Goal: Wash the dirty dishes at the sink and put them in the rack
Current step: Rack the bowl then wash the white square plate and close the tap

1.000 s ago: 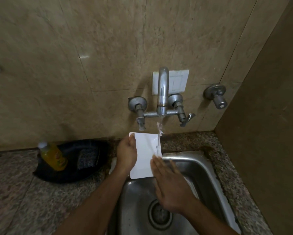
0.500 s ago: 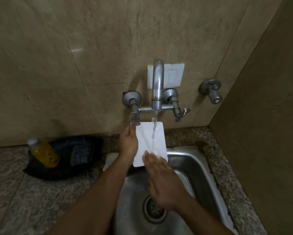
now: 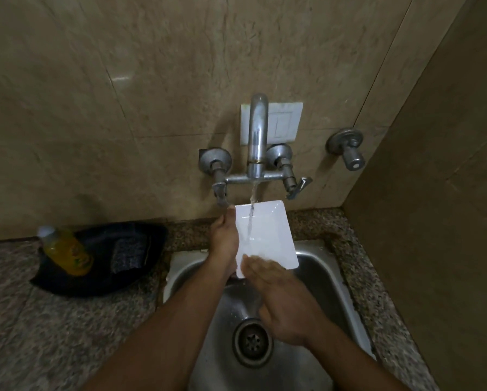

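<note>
Beige stone tiles [image 3: 152,80] fill most of what I see, running up behind the sink and turning a corner on the right. Below them, speckled granite counter [image 3: 25,320] wraps the steel sink [image 3: 315,272], whose round drain [image 3: 253,342] sits near the middle of the basin. On the counter to the left I see a dark pouch-like bundle [image 3: 115,266] lying against the wall, with a yellow bottle [image 3: 66,251] resting tilted on its left end. A chrome tap [image 3: 257,136] rises from a wall mixer between two valve handles, in front of a white switch plate [image 3: 284,122], and a separate wall valve [image 3: 348,149] stands off to the right. Water runs from the spout straight down onto the white rectangular plate [image 3: 267,232], which I hold tilted over the back edge of the basin, just under the tap. My left hand [image 3: 224,238] grips the plate along its left edge, thumb tip up near the top corner. My right hand [image 3: 281,303] lies flat with fingers straight and together, the fingertips [image 3: 253,263] pressing on the plate's lower edge where the water spreads.
</note>
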Demonstrator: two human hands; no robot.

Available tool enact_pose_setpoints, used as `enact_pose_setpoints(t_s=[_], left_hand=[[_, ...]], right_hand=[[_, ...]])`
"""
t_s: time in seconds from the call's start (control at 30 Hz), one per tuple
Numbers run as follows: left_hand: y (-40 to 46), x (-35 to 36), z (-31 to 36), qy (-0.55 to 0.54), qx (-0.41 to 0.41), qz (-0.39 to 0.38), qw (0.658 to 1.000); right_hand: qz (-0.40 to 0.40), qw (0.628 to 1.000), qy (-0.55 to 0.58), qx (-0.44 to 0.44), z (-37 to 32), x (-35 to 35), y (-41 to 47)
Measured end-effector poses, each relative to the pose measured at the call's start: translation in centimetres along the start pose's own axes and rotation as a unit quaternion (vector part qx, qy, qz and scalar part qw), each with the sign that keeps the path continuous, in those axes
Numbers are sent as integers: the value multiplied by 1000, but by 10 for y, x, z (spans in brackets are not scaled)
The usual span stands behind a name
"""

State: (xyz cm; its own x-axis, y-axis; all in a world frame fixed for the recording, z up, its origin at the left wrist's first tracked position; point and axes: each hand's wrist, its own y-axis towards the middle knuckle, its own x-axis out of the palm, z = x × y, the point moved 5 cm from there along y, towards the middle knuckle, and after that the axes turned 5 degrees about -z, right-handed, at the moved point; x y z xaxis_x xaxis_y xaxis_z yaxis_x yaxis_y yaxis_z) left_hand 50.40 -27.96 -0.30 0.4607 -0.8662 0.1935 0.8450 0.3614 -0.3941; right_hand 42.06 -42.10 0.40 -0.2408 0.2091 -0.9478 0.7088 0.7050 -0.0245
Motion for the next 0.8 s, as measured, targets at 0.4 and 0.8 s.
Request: enact_pose_setpoints(t_s=[0.4, 0.8], left_hand=[[-8, 22, -7, 4, -22, -50, 998], [-20, 9, -29, 8, -123, -68, 990]], right_hand=[[31, 999, -19, 31, 14, -12, 2], [-22, 1000, -19, 8, 15, -1, 21]])
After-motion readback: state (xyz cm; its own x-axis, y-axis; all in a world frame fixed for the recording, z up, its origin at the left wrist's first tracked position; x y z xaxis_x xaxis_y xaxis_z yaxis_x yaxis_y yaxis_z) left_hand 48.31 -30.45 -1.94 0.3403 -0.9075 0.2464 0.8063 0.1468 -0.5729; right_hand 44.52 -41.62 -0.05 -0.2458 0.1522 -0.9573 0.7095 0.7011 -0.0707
